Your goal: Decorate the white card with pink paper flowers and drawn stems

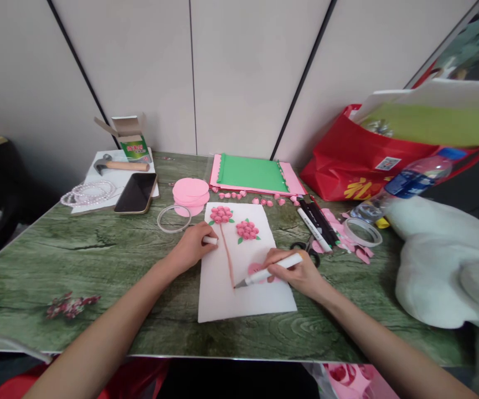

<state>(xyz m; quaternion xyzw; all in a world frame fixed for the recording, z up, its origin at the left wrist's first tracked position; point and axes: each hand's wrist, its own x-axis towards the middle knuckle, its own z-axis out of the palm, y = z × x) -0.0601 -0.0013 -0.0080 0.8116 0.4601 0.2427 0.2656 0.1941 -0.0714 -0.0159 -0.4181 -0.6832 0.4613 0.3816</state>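
A white sheet of paper (218, 305) lies on the table, bearing two pink paper flower clusters (221, 214) with green leaves. From the left cluster a brown drawn line (227, 252) runs down the sheet. My right hand (299, 271) grips a white marker (278, 267), its tip touching the paper at the line's lower end. Under that hand, pink paper pieces (256, 269) are partly hidden. At the sheet's left edge, my left hand (191, 244) is closed around a small white marker cap (210, 240).
Pink paper circles (190, 191), a tape roll (174, 219), a phone (136, 193) and a hammer (123, 165) are on the left. Several markers (314, 228), scissors (305, 249), another tape roll (362, 231), a water bottle (405, 185) and a red bag (334, 160) stand or lie right.
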